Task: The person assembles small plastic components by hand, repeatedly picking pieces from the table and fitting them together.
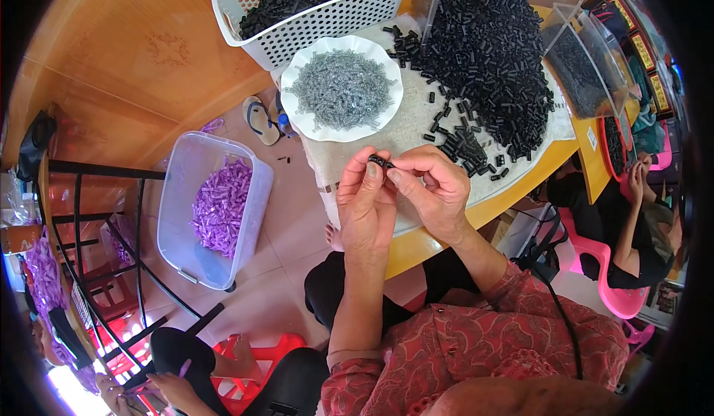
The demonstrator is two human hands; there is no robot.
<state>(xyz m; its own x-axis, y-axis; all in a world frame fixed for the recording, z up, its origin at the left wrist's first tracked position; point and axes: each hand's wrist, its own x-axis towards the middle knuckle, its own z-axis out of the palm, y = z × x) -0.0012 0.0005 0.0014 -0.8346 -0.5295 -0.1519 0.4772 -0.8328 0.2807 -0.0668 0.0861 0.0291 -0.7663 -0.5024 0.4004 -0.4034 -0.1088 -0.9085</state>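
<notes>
Close in front of me, both hands meet around a small black tube-shaped plastic piece [379, 161]. My left hand [366, 206] pinches it between thumb and fingers. The thumb and forefinger of my right hand [437, 193] are pressed together at its right end; whether they hold a second small part is hidden. Beyond my hands, a white scalloped plate [291, 111] holds many small clear pieces [342, 92]. To the right of it, a large heap of similar black pieces [487, 66] spreads over a pale cloth [416, 103] on the table.
A white perforated basket [320, 33] of black parts stands at the back. Clear acrylic bins [587, 66] stand back right. On the floor at left is a translucent tub [256, 222] with purple pieces [222, 206]. Other people sit at lower left [178, 386] and right [632, 256].
</notes>
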